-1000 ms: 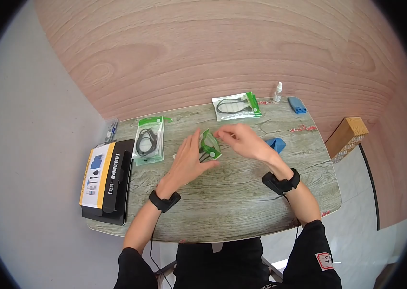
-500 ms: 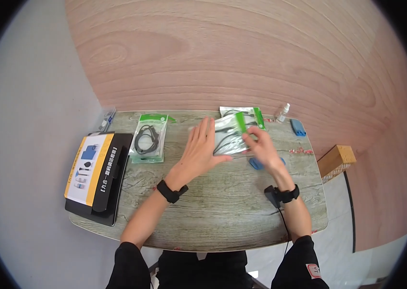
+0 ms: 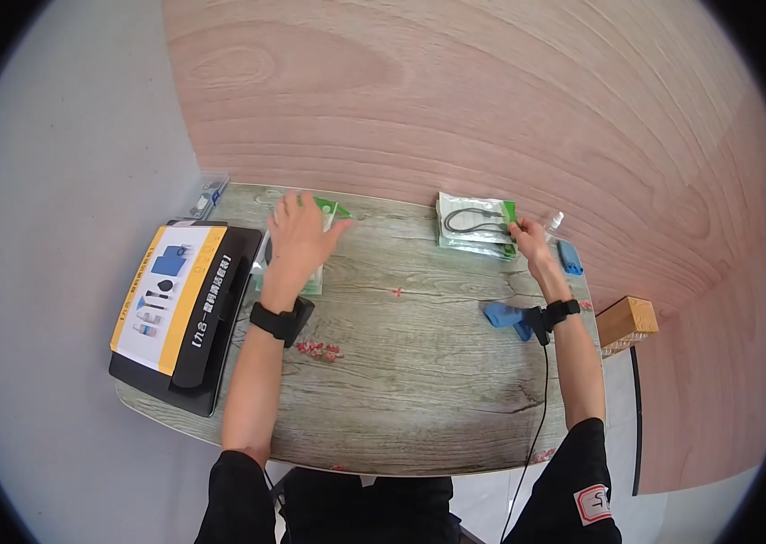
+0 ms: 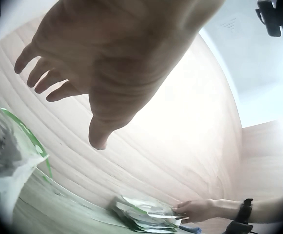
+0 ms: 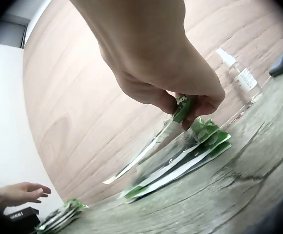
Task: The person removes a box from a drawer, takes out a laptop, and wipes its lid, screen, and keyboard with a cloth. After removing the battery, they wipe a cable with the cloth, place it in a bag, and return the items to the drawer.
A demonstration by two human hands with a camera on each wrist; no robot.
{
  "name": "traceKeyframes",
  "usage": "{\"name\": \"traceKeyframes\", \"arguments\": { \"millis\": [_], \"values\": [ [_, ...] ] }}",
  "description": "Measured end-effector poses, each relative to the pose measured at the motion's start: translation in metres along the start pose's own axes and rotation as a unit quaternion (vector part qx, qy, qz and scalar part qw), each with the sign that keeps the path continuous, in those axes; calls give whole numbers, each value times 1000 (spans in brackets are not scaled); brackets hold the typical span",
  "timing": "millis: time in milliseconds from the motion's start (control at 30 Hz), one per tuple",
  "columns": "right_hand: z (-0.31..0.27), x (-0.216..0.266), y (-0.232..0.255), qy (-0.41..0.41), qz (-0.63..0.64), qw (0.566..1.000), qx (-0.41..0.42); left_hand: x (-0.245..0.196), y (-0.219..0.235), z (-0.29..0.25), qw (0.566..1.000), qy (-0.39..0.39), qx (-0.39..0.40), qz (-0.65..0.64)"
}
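Note:
The right hand [image 3: 531, 243] pinches the green end of a clear cable packet [image 3: 474, 218] at the back right of the table. In the right wrist view that packet [image 5: 146, 150] hangs tilted from the fingers, just above other green-ended packets [image 5: 180, 168]. A dark coiled cable shows inside it in the head view. The left hand [image 3: 300, 240] is over the left pile of packets [image 3: 314, 285], partly hiding it, its fingers spread. In the left wrist view the left hand [image 4: 112, 63] holds nothing, and the left packets [image 4: 9, 161] lie below it.
A black box with a printed yellow-and-white sleeve [image 3: 165, 299] lies at the table's left, a small clear case [image 3: 209, 195] behind it. Blue items [image 3: 508, 315] lie near the right wrist. A spray bottle [image 5: 243, 78] and a folded blue cloth [image 3: 570, 257] are at the back right.
The right hand has carried the packet from the middle to the right pile. The left hand has let go of it and moved left over the other pile. The head view has shifted.

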State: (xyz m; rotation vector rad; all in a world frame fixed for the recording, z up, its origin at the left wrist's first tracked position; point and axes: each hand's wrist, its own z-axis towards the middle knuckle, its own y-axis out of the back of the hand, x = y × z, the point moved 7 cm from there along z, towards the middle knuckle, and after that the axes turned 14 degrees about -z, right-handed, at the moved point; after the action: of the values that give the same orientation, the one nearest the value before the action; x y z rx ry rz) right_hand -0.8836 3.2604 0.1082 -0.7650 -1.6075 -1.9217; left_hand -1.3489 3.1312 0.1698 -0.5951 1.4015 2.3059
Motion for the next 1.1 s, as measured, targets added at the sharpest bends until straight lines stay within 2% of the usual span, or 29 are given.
{"name": "traceKeyframes", "arguments": {
  "millis": [33, 133, 267, 367, 433, 567, 667, 767, 900, 967, 1067, 1100],
  "values": [
    [4, -3, -5, 12, -8, 1000, -11, 5, 5, 0, 1000, 13, -10, 5],
    [12, -11, -8, 16, -65, 996, -57, 20, 8, 2, 994, 89, 56, 24],
    [9, 0, -3, 44, -224, 965, -126, 40, -7, 2, 987, 122, 108, 13],
    [6, 6, -3, 52, -297, 943, -140, 43, -18, 0, 979, 145, 140, 22],
    [-1, 7, -3, 42, -295, 943, -148, 45, -25, 0, 975, 158, 157, 30],
    [-10, 16, -3, 43, -293, 945, -140, 49, -28, -2, 975, 163, 141, 47],
    [-13, 22, -5, 76, -309, 934, -163, 51, -28, -2, 975, 170, 136, 38],
    [-12, 23, -7, 49, -322, 936, -131, 56, -31, 0, 975, 180, 124, 30],
    [-17, 36, 4, 100, -324, 923, -180, 59, -33, -1, 977, 182, 103, 37],
    [-31, 60, 19, 129, -319, 918, -196, 59, -34, -1, 981, 166, 86, 47],
    [-63, 96, 28, 216, -332, 910, -122, 64, -36, -1, 987, 136, 58, 69],
    [-78, 103, 27, 224, -329, 915, -71, 64, -36, 0, 988, 130, 51, 73]
  ]
}}
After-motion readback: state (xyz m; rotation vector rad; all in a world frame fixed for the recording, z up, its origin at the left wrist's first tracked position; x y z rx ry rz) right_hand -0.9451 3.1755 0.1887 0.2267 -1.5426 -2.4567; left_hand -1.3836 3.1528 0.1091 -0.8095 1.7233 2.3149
